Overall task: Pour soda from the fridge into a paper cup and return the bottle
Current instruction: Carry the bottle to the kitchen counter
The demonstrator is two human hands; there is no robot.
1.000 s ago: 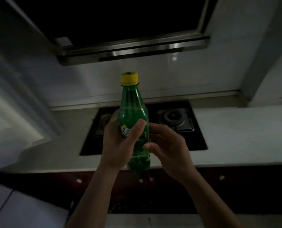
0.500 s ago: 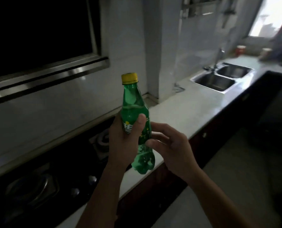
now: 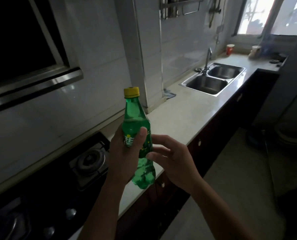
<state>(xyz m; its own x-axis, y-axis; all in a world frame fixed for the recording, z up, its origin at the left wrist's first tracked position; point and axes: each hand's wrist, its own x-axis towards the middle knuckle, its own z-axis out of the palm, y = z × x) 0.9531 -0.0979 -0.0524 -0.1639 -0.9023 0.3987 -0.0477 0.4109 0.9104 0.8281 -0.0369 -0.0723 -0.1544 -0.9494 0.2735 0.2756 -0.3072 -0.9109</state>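
**I turned toward the sink**

A second ago I faced the stove (image 3: 88, 158); now the counter (image 3: 187, 115) and sink (image 3: 211, 82) lie ahead. The green soda bottle (image 3: 135, 122) stands upright in the air, my left hand (image 3: 125, 153) wrapped round its middle. My right hand (image 3: 175, 161) is loose beside it, holding nothing. The yellow cap (image 3: 131, 92) is on. A red cup (image 3: 230, 49) waits by the window; I think I pour there.

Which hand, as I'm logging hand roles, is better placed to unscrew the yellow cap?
Right. The left hand grips the green bottle upright around its label; the right hand is free beside it, below the yellow cap.
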